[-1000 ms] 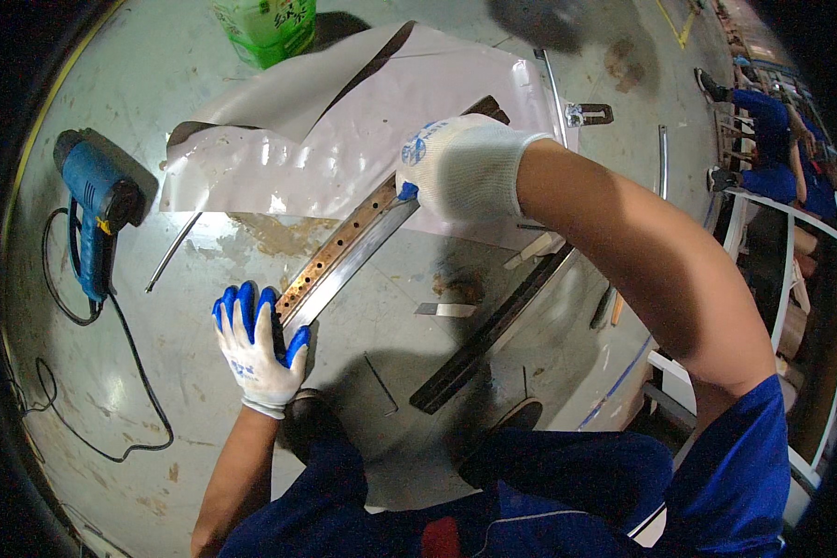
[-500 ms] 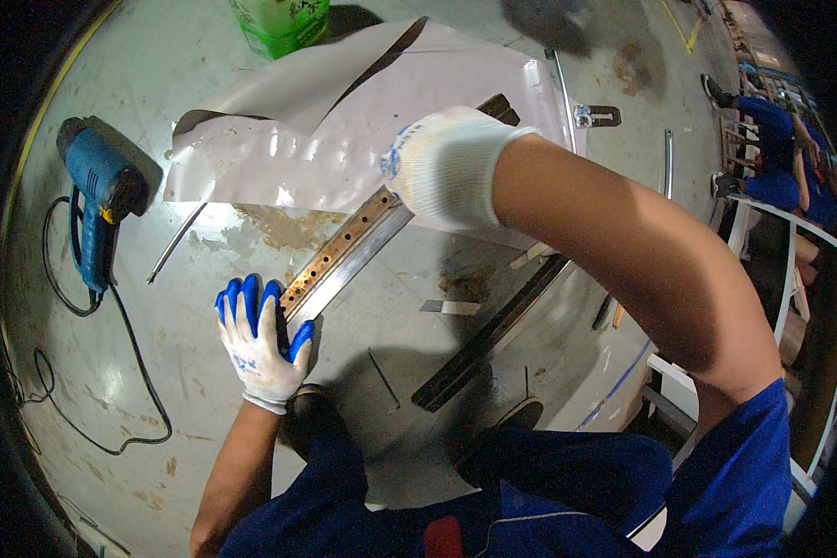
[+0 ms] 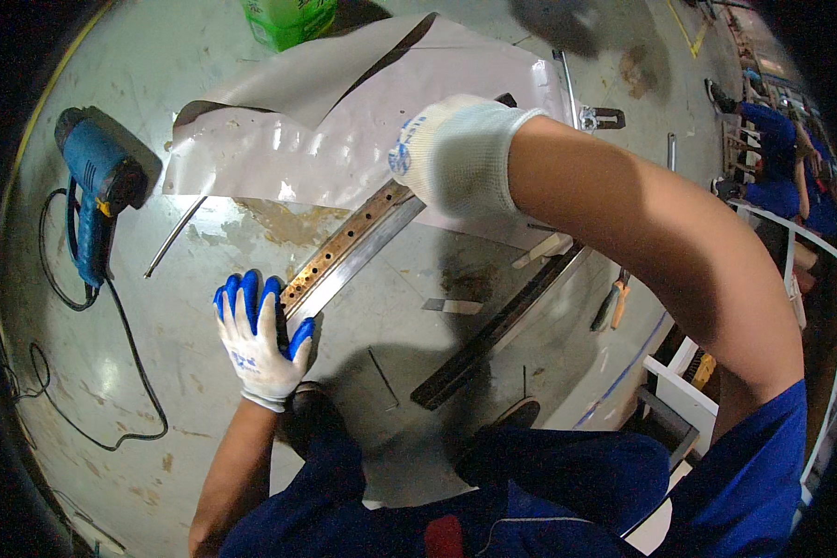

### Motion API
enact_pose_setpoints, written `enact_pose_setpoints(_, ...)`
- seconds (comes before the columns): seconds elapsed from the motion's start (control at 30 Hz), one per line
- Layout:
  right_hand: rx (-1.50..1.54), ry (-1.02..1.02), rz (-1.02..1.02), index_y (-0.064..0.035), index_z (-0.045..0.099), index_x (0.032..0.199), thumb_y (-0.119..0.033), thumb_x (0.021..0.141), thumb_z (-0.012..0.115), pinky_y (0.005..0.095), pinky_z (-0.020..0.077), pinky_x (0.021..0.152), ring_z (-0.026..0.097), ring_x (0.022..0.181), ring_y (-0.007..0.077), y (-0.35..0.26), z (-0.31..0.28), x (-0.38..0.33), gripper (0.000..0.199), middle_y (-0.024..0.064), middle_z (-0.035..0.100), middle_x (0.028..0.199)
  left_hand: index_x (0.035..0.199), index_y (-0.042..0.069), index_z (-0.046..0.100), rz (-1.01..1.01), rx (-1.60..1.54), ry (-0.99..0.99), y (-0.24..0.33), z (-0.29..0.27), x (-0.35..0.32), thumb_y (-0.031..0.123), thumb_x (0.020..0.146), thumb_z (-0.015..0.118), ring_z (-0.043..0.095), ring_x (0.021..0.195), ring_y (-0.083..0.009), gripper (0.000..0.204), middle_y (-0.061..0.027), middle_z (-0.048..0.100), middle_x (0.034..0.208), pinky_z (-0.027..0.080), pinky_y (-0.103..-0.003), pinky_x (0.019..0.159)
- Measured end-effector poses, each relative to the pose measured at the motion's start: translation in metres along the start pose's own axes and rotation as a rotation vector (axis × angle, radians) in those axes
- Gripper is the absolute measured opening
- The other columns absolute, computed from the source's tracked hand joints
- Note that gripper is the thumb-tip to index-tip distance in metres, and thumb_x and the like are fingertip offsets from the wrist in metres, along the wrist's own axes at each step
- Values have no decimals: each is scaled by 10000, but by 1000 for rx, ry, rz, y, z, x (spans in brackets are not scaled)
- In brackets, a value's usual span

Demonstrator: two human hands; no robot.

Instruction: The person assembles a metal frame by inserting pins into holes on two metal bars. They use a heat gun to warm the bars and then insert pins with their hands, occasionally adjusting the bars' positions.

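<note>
Your bar lies aslant on the floor, its far part reaching over the sheet. Its holes are already there; with both hands on it, your handling looks unfinished, though what remains can't be told. Your left hand has its fingers spread, straddling the near end; your right hand covers it farther up, its fingers hidden, so their grip can't be told. Around you: one sheet, one dark bar, one heat gun, one green tub.
</note>
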State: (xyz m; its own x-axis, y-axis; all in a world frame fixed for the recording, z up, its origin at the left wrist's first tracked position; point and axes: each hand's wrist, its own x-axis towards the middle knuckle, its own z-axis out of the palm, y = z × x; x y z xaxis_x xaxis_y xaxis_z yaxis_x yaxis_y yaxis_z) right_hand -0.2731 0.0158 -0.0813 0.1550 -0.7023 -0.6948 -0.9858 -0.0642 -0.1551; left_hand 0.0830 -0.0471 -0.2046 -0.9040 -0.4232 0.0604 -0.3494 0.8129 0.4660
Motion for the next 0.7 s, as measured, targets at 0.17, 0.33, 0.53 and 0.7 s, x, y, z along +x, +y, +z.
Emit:
enact_pose_setpoints(0.17, -37, -45, -25, -77, 755, 906, -99, 837, 639, 424, 596, 755, 736, 812, 341, 3, -11, -12, 137, 160, 746, 870, 1421, 63, 526, 2, -13, 12, 0, 0, 1, 344, 807, 744, 379, 1453, -470, 709, -247, 474, 1527, 211, -653, 1210)
enact_pose_setpoints(0.33, -86, -11, -29, -88, 755, 887, -94, 841, 627, 425, 598, 738, 732, 785, 347, 3, -14, -8, 136, 161, 741, 852, 1407, 60, 541, -2, -4, 9, 2, 0, 2, 348, 808, 744, 385, 1450, -465, 695, -245, 480, 1523, 214, -651, 1209)
enact_pose_setpoints(0.53, -98, -4, -57, -94, 759, 898, -96, 848, 626, 428, 600, 736, 742, 811, 338, 3, -10, -4, 143, 169, 749, 877, 1405, 59, 548, 0, -2, 16, 3, 0, 3, 357, 810, 745, 389, 1449, -459, 694, -241, 483, 1522, 219, -647, 1209)
enact_pose_setpoints(0.7, -59, -83, -46, -91, 777, 947, -172, 840, 666, 430, 606, 764, 751, 856, 339, -10, -19, 11, 174, 170, 760, 905, 1406, 59, 553, -20, 18, 0, 0, -4, -2, 360, 812, 747, 389, 1447, -460, 693, -238, 486, 1519, 218, -646, 1210)
